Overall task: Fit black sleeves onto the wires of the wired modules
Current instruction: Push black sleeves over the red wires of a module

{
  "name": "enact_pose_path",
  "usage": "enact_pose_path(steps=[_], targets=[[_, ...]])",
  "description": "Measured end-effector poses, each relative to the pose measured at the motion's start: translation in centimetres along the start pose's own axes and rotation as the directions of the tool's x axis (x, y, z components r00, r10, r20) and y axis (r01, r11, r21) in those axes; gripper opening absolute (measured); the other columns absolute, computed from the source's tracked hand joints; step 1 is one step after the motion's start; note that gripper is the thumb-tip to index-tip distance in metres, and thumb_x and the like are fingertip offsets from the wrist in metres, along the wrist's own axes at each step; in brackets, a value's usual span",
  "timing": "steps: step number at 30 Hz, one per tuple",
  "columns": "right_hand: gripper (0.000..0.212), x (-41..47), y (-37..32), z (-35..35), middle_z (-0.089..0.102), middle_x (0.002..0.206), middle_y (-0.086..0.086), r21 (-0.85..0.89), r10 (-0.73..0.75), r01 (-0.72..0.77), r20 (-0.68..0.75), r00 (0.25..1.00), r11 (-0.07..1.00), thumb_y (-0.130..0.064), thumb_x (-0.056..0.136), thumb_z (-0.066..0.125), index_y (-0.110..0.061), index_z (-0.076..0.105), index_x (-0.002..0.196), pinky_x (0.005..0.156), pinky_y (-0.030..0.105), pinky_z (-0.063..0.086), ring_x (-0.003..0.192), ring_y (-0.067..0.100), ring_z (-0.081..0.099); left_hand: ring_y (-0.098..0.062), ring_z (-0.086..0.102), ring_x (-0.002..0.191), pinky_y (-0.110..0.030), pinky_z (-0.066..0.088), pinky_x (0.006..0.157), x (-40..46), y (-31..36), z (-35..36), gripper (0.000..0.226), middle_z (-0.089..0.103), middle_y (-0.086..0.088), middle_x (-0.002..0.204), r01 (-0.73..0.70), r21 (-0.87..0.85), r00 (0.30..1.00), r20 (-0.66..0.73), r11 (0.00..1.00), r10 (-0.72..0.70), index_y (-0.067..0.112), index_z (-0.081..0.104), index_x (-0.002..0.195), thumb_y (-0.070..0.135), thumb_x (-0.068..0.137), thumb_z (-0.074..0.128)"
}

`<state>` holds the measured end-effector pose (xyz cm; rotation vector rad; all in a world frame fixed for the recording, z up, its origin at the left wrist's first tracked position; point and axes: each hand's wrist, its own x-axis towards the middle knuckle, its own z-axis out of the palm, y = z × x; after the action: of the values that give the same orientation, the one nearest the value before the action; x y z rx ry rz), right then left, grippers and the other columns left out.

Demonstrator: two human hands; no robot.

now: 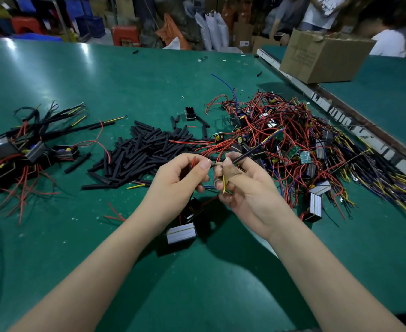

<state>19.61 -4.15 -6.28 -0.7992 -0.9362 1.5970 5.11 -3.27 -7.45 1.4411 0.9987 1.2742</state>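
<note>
My left hand (180, 180) pinches the red wires (193, 162) of a wired module (181, 232) that hangs below both hands, just above the green table (101, 75). My right hand (242, 185) pinches a thin black sleeve (247, 154) that slants up to the right, its near end meeting the wire tips between my fingertips. A yellow-green wire (224, 185) runs down across my right fingers. A heap of loose black sleeves (139, 152) lies just beyond my hands.
A tangle of wired modules with red, yellow and blue wires (305, 144) fills the right side. Modules with black sleeves on their wires (29, 144) lie at the left. A cardboard box (321, 58) stands at the back right, with people behind it.
</note>
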Motion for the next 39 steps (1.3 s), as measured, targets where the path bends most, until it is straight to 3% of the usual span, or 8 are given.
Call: enact_pose_path(steps=[13, 15, 19, 23, 25, 29, 33, 39], targets=[[0.012, 0.6, 0.6, -0.1, 0.066, 0.07, -0.006, -0.013, -0.089, 0.088, -0.145, 0.985, 0.996, -0.019, 0.09, 0.06, -0.019, 0.049, 0.096, 0.044, 0.015, 0.037, 0.055, 0.007, 0.055, -0.001, 0.054, 0.06, -0.013, 0.046, 0.064, 0.0, 0.1, -0.2, 0.008, 0.062, 0.014, 0.068, 0.027, 0.01, 0.999, 0.024, 1.0, -0.028, 0.019, 0.064, 0.086, 0.019, 0.092, 0.058], [0.019, 0.6, 0.7, -0.3, 0.067, 0.067, -0.005, -0.147, -0.167, 0.139, -0.197, 0.966, 0.979, -0.015, 0.092, 0.061, -0.021, 0.047, 0.104, 0.044, 0.015, 0.035, 0.052, 0.007, 0.051, -0.001, 0.054, 0.06, -0.012, 0.046, 0.064, 0.0, 0.1, -0.1, 0.009, 0.062, 0.015, 0.067, 0.035, 0.015, 0.999, 0.019, 0.999, -0.035, 0.019, 0.063, 0.086, 0.02, 0.092, 0.057], [0.068, 0.3, 1.0, -0.8, 0.063, 0.067, 0.001, -0.534, -0.343, 0.245, -0.091, 0.935, 0.809, -0.015, 0.09, 0.064, -0.043, 0.023, 0.137, 0.053, 0.021, 0.04, 0.05, 0.011, 0.047, 0.0, 0.053, 0.059, -0.012, 0.046, 0.063, 0.1, 0.2, -0.2, 0.01, 0.061, 0.015, 0.065, 0.041, 0.035, 0.999, -0.018, 0.999, -0.04, 0.019, 0.063, 0.085, 0.02, 0.093, 0.057], [0.092, 0.2, 1.0, -1.3, 0.056, 0.062, -0.003, -0.773, -0.493, 0.382, 0.104, 0.864, 0.506, -0.019, 0.089, 0.062, -0.069, -0.002, 0.132, 0.052, 0.028, 0.036, 0.048, 0.019, 0.04, 0.001, 0.055, 0.058, -0.011, 0.046, 0.062, 0.1, 0.1, -0.4, 0.012, 0.062, 0.015, 0.064, 0.07, 0.109, 0.996, -0.068, 0.992, -0.063, 0.02, 0.063, 0.084, 0.024, 0.093, 0.057], [0.085, 0.4, 1.1, -1.7, 0.05, 0.059, -0.004, -0.793, -0.484, 0.407, 0.164, 0.86, 0.454, -0.018, 0.091, 0.06, -0.068, 0.006, 0.134, 0.051, 0.024, 0.035, 0.047, 0.016, 0.037, 0.002, 0.054, 0.058, -0.01, 0.045, 0.062, 0.1, 0.2, -0.4, 0.013, 0.061, 0.013, 0.064, 0.081, 0.126, 0.994, -0.08, 0.989, -0.071, 0.019, 0.063, 0.082, 0.024, 0.093, 0.057], [0.026, 0.6, 1.8, -1.7, 0.055, 0.068, -0.021, -0.809, -0.4, 0.389, 0.211, 0.892, 0.441, -0.018, 0.094, 0.059, -0.034, 0.061, 0.114, 0.06, 0.014, 0.035, 0.058, 0.0, 0.05, 0.002, 0.052, 0.058, -0.01, 0.044, 0.06, 0.1, 0.4, -0.3, 0.014, 0.058, 0.008, 0.066, 0.082, 0.119, 0.996, -0.05, 0.99, -0.077, 0.011, 0.064, 0.084, 0.019, 0.093, 0.056], [0.015, 0.5, 1.9, -1.3, 0.062, 0.077, -0.023, -0.765, -0.403, 0.35, 0.129, 0.906, 0.541, -0.022, 0.093, 0.061, -0.037, 0.058, 0.09, 0.067, 0.014, 0.041, 0.071, -0.004, 0.058, -0.001, 0.052, 0.058, -0.013, 0.045, 0.062, 0.1, 0.3, -0.4, 0.015, 0.057, 0.008, 0.064, 0.084, 0.162, 0.996, -0.034, 0.983, -0.08, 0.01, 0.064, 0.084, 0.021, 0.092, 0.058], [0.008, 0.4, 1.7, -1.2, 0.06, 0.077, -0.019, -0.797, -0.481, 0.393, 0.149, 0.864, 0.459, -0.034, 0.093, 0.056, -0.028, 0.061, 0.092, 0.07, 0.023, 0.042, 0.071, 0.001, 0.053, 0.0, 0.053, 0.058, -0.012, 0.044, 0.062, 0.2, 0.2, -0.5, 0.017, 0.06, 0.012, 0.06, 0.092, 0.173, 0.996, -0.017, 0.981, -0.09, 0.009, 0.066, 0.085, 0.024, 0.091, 0.059]])
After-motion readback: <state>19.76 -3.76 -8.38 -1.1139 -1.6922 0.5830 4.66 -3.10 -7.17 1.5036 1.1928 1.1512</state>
